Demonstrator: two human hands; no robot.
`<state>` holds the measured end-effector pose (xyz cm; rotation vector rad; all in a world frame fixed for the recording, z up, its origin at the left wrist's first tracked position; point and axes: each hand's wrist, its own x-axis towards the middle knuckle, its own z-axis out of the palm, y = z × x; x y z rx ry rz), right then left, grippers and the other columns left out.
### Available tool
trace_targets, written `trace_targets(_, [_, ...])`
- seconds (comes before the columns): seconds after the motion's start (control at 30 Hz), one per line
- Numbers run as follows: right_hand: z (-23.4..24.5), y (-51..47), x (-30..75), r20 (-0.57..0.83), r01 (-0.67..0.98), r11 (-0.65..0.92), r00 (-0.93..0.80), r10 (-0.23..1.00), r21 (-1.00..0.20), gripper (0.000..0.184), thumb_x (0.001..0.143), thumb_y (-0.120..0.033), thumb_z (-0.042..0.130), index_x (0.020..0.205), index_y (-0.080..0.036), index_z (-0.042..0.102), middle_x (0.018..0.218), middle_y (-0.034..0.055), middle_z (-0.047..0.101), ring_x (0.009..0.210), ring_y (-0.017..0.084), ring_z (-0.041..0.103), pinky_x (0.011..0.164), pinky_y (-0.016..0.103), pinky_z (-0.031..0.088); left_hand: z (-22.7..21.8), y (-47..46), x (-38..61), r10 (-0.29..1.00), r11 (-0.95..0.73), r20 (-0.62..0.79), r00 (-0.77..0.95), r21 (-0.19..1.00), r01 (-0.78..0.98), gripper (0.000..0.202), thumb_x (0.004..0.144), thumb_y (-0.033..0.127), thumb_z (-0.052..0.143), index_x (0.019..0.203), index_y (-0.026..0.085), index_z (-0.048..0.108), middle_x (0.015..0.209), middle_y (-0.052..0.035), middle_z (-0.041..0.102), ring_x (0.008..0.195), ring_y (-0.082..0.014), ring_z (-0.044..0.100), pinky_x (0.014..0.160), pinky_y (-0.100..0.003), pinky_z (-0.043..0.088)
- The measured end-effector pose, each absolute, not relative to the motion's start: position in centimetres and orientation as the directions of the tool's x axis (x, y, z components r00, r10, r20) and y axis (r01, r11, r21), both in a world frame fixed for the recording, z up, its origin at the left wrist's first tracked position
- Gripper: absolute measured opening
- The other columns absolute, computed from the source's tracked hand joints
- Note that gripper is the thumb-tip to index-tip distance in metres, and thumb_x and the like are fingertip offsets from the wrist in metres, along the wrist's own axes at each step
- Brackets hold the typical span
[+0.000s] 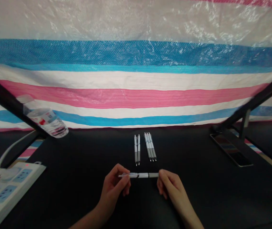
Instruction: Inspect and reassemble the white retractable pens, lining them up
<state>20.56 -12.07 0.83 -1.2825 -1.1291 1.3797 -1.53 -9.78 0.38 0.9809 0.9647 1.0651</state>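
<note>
I hold one pen [139,175] level between both hands, just above the dark worktop [198,178] and near my body; my left hand [114,189] pinches the clip end, my right hand [170,187] pinches the grey grip end. To do this well, I judge, I should keep the barrel straight along its own line and turn or pull only at the ends, so nothing bends at the dark band in the middle; light pressure should be enough, since a hard squeeze could make the slim barrel slip. My left fingers [124,179] are closed together on the pen, thumb under and forefinger over; my right fingers [162,178] are likewise clamped on its other end, with no gap that I can see. Beyond my hands lie a pair of pens [137,149] side by side, and just right of them three more pens [150,147], tips toward me; a water bottle [47,122] sits far left, above a power strip [4,187].
</note>
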Motion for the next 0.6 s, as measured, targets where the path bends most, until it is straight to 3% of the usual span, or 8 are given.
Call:
trace_targets(0.1, [1.01,-12.09,20.49,-0.162,-0.046,-0.164,-0.051,0.986,-0.985,0.045,0.087,-0.058,0.059,0.069,-0.017,0.056,0.057,-0.0022,0.055,0.043,0.007,0.038,0.043,0.022,0.023,0.46,-9.84,-1.60,0.969,0.193,-0.149,0.197,0.953,-0.233,0.027,0.084,0.043,0.069,0.083,0.017,0.060,0.058,0.0035,0.057,0.046,-0.0081,0.049,0.042,-0.018,0.035])
trace_targets(0.23, [1.20,-12.15,20.40,-0.187,-0.019,-0.188,-0.035,0.982,-0.982,0.052,0.092,-0.060,0.049,0.064,-0.016,0.056,0.053,-0.0012,0.054,0.041,0.006,0.038,0.042,0.022,0.022,0.67,-9.84,-1.68,0.971,0.199,-0.160,0.175,0.953,-0.231,0.026,0.083,0.042,0.069,0.082,0.017,0.061,0.059,0.0028,0.058,0.047,-0.0089,0.049,0.043,-0.019,0.037])
trace_targets(0.37, [1.11,-12.11,20.40,-0.186,-0.092,-0.190,-0.046,0.981,-0.978,0.042,0.088,-0.057,0.059,0.076,-0.017,0.059,0.062,-0.0011,0.059,0.042,0.006,0.041,0.041,0.021,0.022,0.58,-9.85,-1.76,0.972,0.200,-0.164,0.166,0.952,-0.233,0.026,0.082,0.042,0.070,0.082,0.017,0.061,0.058,0.0029,0.058,0.045,-0.0091,0.048,0.043,-0.019,0.036])
trace_targets(0.5, [0.83,-12.12,20.36,-0.222,-0.045,-0.223,-0.033,0.975,-0.974,0.051,0.091,-0.059,0.052,0.063,-0.017,0.054,0.050,-0.0030,0.051,0.037,0.005,0.036,0.040,0.021,0.020,0.59,-9.88,-1.79,0.972,0.198,-0.161,0.170,0.953,-0.230,0.027,0.082,0.043,0.069,0.083,0.017,0.061,0.058,0.0026,0.057,0.046,-0.0094,0.049,0.043,-0.019,0.036])
trace_targets(0.6, [0.81,-12.17,20.30,-0.194,-0.088,-0.194,-0.007,0.981,-0.977,0.040,0.085,-0.054,0.065,0.074,-0.017,0.057,0.060,-0.0023,0.058,0.039,0.004,0.040,0.040,0.019,0.020,0.78,-9.87,-1.78,0.971,0.208,-0.172,0.166,0.952,-0.226,0.029,0.082,0.044,0.070,0.082,0.017,0.060,0.057,0.0028,0.057,0.045,-0.0093,0.048,0.043,-0.019,0.036])
